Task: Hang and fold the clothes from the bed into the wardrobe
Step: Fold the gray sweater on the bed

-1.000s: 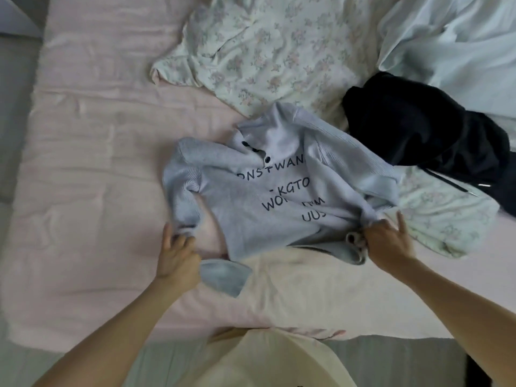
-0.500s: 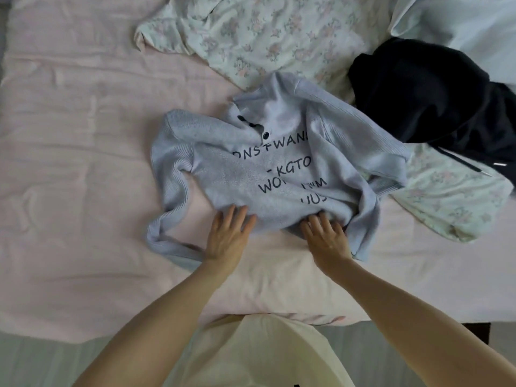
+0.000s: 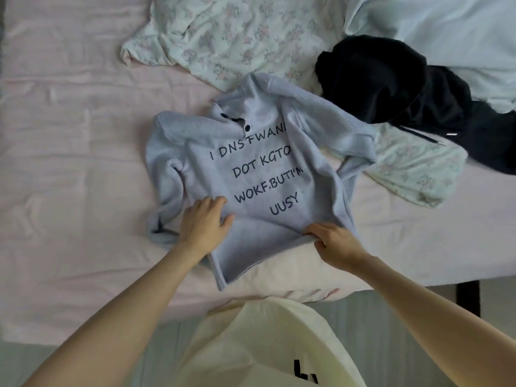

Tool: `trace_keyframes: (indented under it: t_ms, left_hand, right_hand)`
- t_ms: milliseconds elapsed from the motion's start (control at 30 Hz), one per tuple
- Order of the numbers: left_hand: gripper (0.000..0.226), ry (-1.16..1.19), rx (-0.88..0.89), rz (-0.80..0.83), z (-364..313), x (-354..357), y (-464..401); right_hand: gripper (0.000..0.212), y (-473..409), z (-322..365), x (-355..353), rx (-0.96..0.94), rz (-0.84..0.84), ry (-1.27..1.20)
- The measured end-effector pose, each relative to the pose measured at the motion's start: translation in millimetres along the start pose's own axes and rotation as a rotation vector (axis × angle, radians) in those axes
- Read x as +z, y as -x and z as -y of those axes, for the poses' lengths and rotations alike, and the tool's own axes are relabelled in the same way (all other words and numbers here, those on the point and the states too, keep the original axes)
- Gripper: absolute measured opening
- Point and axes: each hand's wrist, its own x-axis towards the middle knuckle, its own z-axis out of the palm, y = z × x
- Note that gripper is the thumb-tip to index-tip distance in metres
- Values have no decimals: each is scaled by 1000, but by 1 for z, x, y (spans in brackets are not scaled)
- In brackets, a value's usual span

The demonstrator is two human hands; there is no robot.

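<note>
Grey sweater (image 3: pixel 259 169) lies front-up on the pink bed (image 3: pixel 69 163), printed text facing you, its collar toward the floral garment (image 3: pixel 237 37) and black garment (image 3: pixel 391 88). Your left hand (image 3: pixel 205 222) presses flat on its lower left, fingers straight and slightly spread. Your right hand (image 3: pixel 335 243) pinches the lower right hem, fingers curled on the fabric.
</note>
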Motion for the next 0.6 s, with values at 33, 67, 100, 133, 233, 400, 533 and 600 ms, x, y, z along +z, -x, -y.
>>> trace_keyframes:
  t_ms: [33, 67, 100, 133, 233, 400, 533, 600]
  left_hand:
    - [42, -5, 128, -27, -10, 6, 12]
    - [52, 2, 236, -52, -21, 15, 26]
    - [67, 14, 301, -30, -33, 27, 39]
    - [85, 5, 306, 75, -46, 41, 51]
    - [121, -114, 126, 381, -72, 90, 76]
    - [116, -201, -186, 330, -85, 133, 79]
    - [59, -359, -18, 118, -78, 129, 80]
    - [40, -393, 94, 53, -69, 123, 90]
  right_hand:
    - [40, 8, 0, 1, 11, 6, -2]
    - [42, 13, 0, 3, 18, 6, -7]
    - [44, 17, 0, 4, 21, 4, -15]
    - [44, 22, 1, 5, 19, 2, -24]
    - [42, 31, 1, 17, -27, -12, -16]
    - [37, 32, -10, 41, -212, -72, 15]
    - [45, 28, -32, 68, -295, -137, 199]
    - [54, 32, -36, 79, -204, 15, 262]
